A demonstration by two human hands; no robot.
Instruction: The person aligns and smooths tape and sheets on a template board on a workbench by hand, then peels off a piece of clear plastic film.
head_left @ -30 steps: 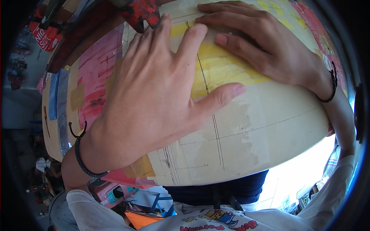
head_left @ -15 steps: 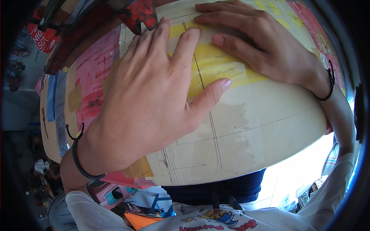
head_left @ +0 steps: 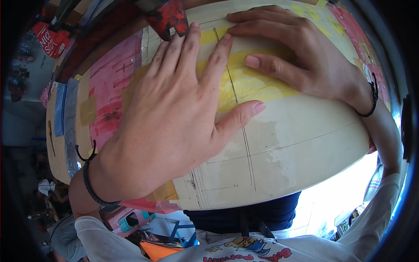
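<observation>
Both hands lie over a pale table surface (head_left: 301,139) marked with pencil lines and covered in patches of tape. My left hand (head_left: 168,111) is flat with its fingers stretched forward and the thumb spread to the right; nothing is in it. Its fingertips reach close to a worn red metal piece (head_left: 171,18). My right hand (head_left: 301,56) rests at the far right, fingers extended and thumb apart, over a strip of yellow tape (head_left: 244,87). A double pencil line (head_left: 247,148) runs between the hands towards me.
Red sheeting (head_left: 107,100) covers the left part of the surface. A blue strip (head_left: 60,109) and a thin tool with a wooden handle (head_left: 50,131) lie at the left end. Below stand a pink container (head_left: 118,218) and an orange item (head_left: 161,252). Another person (head_left: 59,196) is at lower left.
My left hand has shifted slightly right and towards me, still flat. The right hand has moved a little the same way. The surface and red metal piece appear slightly further right.
</observation>
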